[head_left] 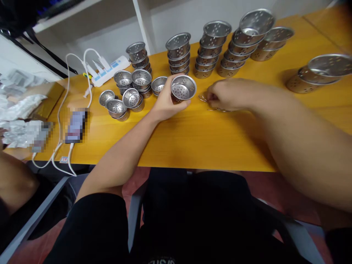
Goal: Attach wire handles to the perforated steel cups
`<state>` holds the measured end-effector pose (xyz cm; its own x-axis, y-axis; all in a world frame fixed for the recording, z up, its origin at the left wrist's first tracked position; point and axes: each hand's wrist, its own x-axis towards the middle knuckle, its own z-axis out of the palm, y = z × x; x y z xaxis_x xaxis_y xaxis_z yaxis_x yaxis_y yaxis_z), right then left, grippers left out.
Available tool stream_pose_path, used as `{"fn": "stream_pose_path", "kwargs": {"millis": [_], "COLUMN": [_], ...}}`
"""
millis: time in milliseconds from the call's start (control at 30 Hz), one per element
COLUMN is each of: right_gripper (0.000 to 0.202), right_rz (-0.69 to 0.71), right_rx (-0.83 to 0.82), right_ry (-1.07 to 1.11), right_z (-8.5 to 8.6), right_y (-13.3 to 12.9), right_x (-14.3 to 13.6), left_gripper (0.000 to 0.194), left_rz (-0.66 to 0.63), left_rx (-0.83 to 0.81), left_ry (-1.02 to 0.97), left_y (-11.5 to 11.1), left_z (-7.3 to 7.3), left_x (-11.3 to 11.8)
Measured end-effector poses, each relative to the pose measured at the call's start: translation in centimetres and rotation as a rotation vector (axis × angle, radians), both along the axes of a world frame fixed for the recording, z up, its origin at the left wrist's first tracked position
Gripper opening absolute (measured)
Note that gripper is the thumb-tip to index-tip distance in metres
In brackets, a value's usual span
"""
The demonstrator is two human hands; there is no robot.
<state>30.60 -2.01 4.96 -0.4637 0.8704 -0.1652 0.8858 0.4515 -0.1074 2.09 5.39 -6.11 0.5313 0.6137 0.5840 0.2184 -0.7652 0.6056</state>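
My left hand (166,99) is wrapped round a perforated metal cup (183,88), tilted so that its mouth faces me. To the right of it, my right hand (229,94) is closed in a pinch, palm down, just above the tabletop. A thin curved metal wire (202,97) sticks out at its fingertips. Beneath that hand lies another thin wire piece (217,109), partly covered by the fingers. Just behind my left hand stands a small perforated cup (158,85).
Perforated cups stand in stacks along the back of the yellow table (192,143), with another stack (313,75) at the right. Smaller cups (117,107) cluster at left. Further left are a power strip (111,71), a phone (76,125), white cables and a neighbouring person's arm (16,179).
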Motion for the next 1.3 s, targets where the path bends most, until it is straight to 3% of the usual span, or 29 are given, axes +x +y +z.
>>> {"fn": "stream_pose_path", "kwargs": {"millis": [100, 300, 700, 967, 1167, 1300], "right_gripper": [0.017, 0.029, 0.009, 0.014, 0.017, 0.021], "right_rz": [0.036, 0.01, -0.009, -0.022, -0.074, -0.127], "right_rx": [0.031, 0.114, 0.131, 0.165, 0.287, 0.39], "right_ry": [-0.094, -0.077, 0.055, 0.037, 0.241, 0.482], "right_z": [0.3, 0.6, -0.1, -0.2, 0.4, 0.7], "right_y": [-0.5, -0.8, -0.2, -0.4, -0.7, -1.2], "right_x": [-0.7, -1.0, -0.4, -0.9, -1.0, -1.2], "left_gripper": [0.089, 0.103, 0.123, 0.111, 0.107, 0.11], "left_rz": [-0.061, -0.049, 0.019, 0.017, 0.04, 0.055], "left_rx": [-0.002, 0.029, 0.009, 0.047, 0.024, 0.036], "left_ry": [-0.032, 0.005, -0.025, -0.065, -0.07, -0.092], "left_y": [0.4, 0.4, 1.2, 2.2, 1.3, 1.5], "left_z": [-0.6, 0.5, 0.1, -0.7, 0.0, -0.5], "left_x": [0.1, -0.4, -0.9, -0.6, -0.5, -0.2]}}
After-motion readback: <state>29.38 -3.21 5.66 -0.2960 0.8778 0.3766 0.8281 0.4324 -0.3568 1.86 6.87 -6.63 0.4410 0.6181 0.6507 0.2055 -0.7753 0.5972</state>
